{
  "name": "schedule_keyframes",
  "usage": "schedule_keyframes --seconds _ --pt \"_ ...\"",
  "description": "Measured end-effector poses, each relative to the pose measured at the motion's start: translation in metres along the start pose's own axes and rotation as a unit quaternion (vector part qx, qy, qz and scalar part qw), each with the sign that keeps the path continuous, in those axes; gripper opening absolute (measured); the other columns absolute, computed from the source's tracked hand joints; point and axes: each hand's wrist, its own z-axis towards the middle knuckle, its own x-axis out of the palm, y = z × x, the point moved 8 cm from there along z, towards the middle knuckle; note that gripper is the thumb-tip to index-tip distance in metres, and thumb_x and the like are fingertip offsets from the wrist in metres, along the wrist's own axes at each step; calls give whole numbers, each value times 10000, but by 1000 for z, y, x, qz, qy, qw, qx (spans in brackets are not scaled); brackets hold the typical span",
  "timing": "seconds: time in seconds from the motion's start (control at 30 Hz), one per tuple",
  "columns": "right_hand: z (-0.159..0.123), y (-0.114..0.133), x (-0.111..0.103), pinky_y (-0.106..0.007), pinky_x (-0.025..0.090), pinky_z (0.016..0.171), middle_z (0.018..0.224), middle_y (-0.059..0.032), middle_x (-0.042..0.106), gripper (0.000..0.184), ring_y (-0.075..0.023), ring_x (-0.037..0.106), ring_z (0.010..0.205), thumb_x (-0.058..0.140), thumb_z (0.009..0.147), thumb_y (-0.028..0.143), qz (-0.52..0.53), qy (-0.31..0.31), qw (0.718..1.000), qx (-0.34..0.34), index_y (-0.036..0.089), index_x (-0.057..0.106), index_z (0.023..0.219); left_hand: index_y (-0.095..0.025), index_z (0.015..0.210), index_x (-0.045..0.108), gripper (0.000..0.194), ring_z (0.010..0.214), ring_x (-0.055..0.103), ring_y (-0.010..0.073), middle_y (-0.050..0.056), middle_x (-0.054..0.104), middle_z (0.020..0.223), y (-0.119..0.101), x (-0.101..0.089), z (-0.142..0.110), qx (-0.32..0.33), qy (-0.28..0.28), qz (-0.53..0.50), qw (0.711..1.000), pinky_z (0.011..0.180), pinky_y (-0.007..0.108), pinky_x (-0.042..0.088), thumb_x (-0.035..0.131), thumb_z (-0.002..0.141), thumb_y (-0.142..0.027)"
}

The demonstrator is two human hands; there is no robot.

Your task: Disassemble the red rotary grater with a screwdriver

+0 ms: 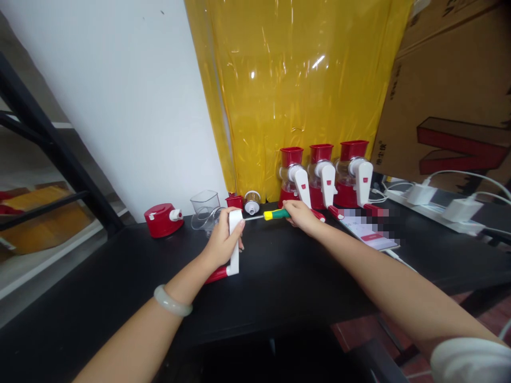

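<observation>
My left hand (223, 236) is closed around a white crank handle (235, 260) with a red grip (217, 274) at its lower end. In my right hand (300, 215) is a screwdriver (277, 214) with a green and yellow handle. Its metal shaft points left and reaches the upper part of the crank; whether the tip touches is hard to make out. Behind my left hand stand a clear plastic hopper body (205, 205), a small red part (235, 201) and a metal grater drum (252, 203). A red base (163, 220) with a white knob sits farther left.
Three assembled red-and-white rotary graters (293, 175) stand in a row at the back right of the black table (271, 298). A phone (373, 234) lies before them on a cable. A power strip (435, 213) with white chargers is at right, near a large cardboard box (451, 101).
</observation>
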Motion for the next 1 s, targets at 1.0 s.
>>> schedule_keyframes --seconds 1.0 --pt "-4 5 9 -217 195 376 406 82 388 325 -89 285 329 507 903 538 111 58 992 -4 229 505 803 -238 1219 397 390 483 636 183 -45 587 716 -7 -5 -1 -11 -27 32 999 499 313 526 510 971 -517"
